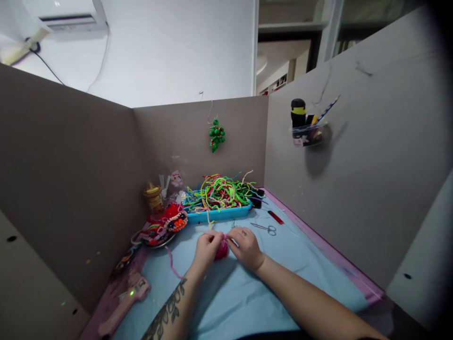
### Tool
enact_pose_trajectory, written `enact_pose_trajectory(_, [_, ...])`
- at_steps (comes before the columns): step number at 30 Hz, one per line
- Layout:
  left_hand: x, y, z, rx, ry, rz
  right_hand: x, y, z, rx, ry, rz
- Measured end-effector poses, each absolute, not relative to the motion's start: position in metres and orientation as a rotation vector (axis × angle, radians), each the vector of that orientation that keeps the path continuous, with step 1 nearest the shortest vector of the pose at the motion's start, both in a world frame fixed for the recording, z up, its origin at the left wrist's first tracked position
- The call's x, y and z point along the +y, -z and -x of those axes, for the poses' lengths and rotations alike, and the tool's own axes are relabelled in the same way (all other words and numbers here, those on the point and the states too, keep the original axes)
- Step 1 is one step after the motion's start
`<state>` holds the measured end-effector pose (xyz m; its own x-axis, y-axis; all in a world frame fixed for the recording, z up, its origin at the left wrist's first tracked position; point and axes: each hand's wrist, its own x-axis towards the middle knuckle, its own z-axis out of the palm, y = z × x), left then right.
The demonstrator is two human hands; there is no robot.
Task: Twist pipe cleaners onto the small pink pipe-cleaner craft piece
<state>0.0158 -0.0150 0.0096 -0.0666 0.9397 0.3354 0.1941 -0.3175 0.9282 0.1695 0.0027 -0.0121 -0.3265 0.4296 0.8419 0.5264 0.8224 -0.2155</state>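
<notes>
My left hand (207, 249) and my right hand (247, 246) meet over the light blue mat (247, 293), both pinching a small pink fuzzy piece (221, 249) made of pipe cleaner. A loose pink strand (172, 264) trails off to the left from it. Just behind my hands stands a blue tray (217, 213) heaped with pipe cleaners in several colours.
Small scissors (264, 228) and a red stick (275, 217) lie right of the tray. A plate of red craft figures (163, 225) and a yellow-lidded jar (153, 196) sit at the left. A pink glue gun (124, 300) lies front left. Grey partition walls enclose three sides; a green ornament (216, 134) hangs at the back.
</notes>
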Motion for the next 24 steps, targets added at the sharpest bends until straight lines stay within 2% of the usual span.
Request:
enact_pose_trajectory(4, [-0.015,-0.010,-0.009,1.289,-1.405,-1.861,0.008,0.012,-0.170,-1.896,-0.244,0.680])
enact_pose_trajectory(10, [-0.017,-0.013,0.003,1.147,-1.141,-2.390,0.014,0.006,-0.173,-2.044,-0.707,0.628])
enact_pose_trajectory(24, [-0.015,-0.006,0.006,1.129,-1.206,-2.433,0.018,0.010,-0.174,-1.804,-1.240,0.603])
